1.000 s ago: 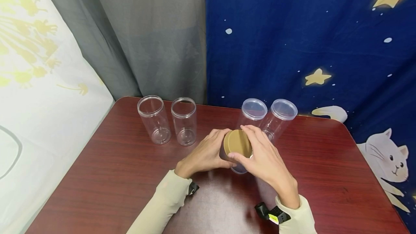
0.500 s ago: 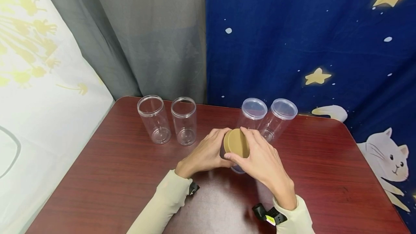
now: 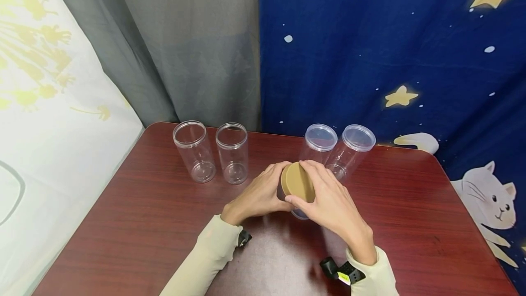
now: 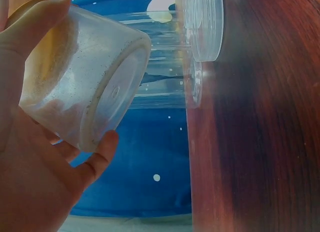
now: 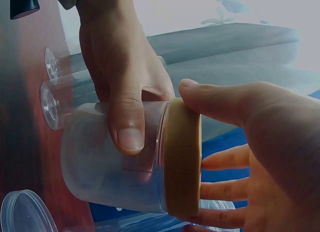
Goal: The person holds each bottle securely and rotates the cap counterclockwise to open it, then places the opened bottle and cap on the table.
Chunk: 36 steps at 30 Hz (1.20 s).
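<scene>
A short clear jar [image 5: 100,162] with a tan lid [image 3: 297,181] is held just above the red-brown table [image 3: 144,214], tilted a little. My left hand [image 3: 259,193] grips the jar's clear body from the left, thumb across its side [image 5: 127,127]. My right hand [image 3: 328,198] wraps its thumb and fingers round the rim of the tan lid [image 5: 182,157]. The left wrist view shows the jar's base [image 4: 110,92] lifted off the table, with my left fingers [image 4: 97,154] curled under it.
Two open clear jars [image 3: 194,150] [image 3: 232,153] stand at the back left. Two clear jars with clear lids [image 3: 320,143] [image 3: 354,147] stand just behind my hands, also in the left wrist view as jars [image 4: 200,22]. Curtains hang behind the table's far edge.
My right hand has shifted slightly left round the tan lid, and the lid's face now tilts a bit more to the left. My left hand has stayed put.
</scene>
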### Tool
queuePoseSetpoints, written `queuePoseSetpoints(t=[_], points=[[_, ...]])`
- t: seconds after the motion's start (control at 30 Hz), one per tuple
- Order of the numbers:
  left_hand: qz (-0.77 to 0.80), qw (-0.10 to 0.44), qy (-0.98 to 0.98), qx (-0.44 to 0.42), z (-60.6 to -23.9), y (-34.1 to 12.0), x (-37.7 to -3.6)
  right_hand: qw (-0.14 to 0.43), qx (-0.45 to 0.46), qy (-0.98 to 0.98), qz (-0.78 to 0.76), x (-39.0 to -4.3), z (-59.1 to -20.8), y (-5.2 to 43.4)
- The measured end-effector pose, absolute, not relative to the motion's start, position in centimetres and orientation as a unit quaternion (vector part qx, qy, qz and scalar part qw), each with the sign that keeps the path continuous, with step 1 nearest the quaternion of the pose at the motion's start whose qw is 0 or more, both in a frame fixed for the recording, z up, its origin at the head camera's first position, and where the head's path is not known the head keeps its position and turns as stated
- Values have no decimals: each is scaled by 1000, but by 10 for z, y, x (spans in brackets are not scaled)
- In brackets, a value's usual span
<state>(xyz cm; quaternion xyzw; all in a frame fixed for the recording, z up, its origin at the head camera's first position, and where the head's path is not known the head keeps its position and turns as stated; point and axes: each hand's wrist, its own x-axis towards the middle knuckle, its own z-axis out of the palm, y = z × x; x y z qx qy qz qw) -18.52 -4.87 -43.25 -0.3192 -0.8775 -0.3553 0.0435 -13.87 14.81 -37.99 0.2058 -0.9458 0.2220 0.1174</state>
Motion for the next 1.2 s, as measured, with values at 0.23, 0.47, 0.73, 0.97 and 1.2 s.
queuePoseSetpoints(t=[0.23,0.47,0.73,0.97,1.2], points=[[-361,36,-875,-320,-433,-49,-186,110,228,-937,240,-139,-381,150],[-368,26,-873,-320,-433,-50,-186,94,248,-931,253,-140,-379,152],[-365,18,-875,-317,-432,-50,-186,74,275,-922,262,-142,-379,155],[-352,37,-883,-307,-431,-49,-185,115,210,-941,240,-143,-380,151],[-337,54,-886,-314,-430,-47,-184,117,156,-957,213,-141,-380,145]])
